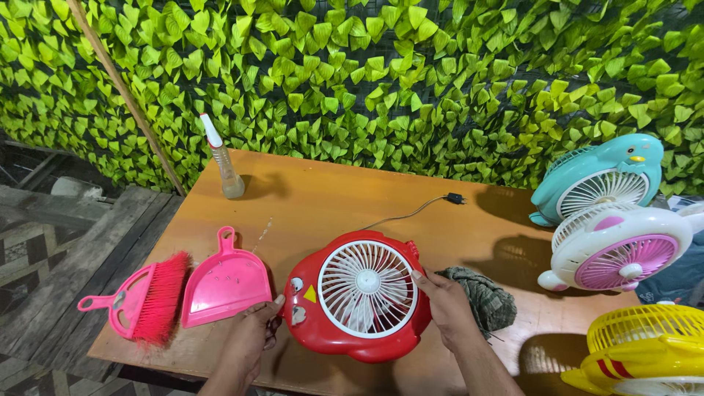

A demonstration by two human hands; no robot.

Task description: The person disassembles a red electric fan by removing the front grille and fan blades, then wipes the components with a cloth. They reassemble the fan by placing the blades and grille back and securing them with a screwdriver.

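Observation:
A small red desk fan (357, 297) with a white grille lies face up near the front of a wooden table (330, 198). My left hand (253, 337) grips its left edge, thumb on the red body. My right hand (446, 304) holds the right edge, fingers on the rim of the grille. A thin cable (411, 214) runs from the fan to a small black plug farther back. A dark green crumpled cloth (484, 299) lies just right of my right hand.
A pink dustpan (224, 282) and pink hand brush (150, 301) lie at the left. A spray bottle (224, 161) stands at the back left. At the right sit a teal fan (598, 180), a white-and-pink fan (620, 249) and a yellow fan (645, 348). A leaf-covered wall (403, 81) backs the table.

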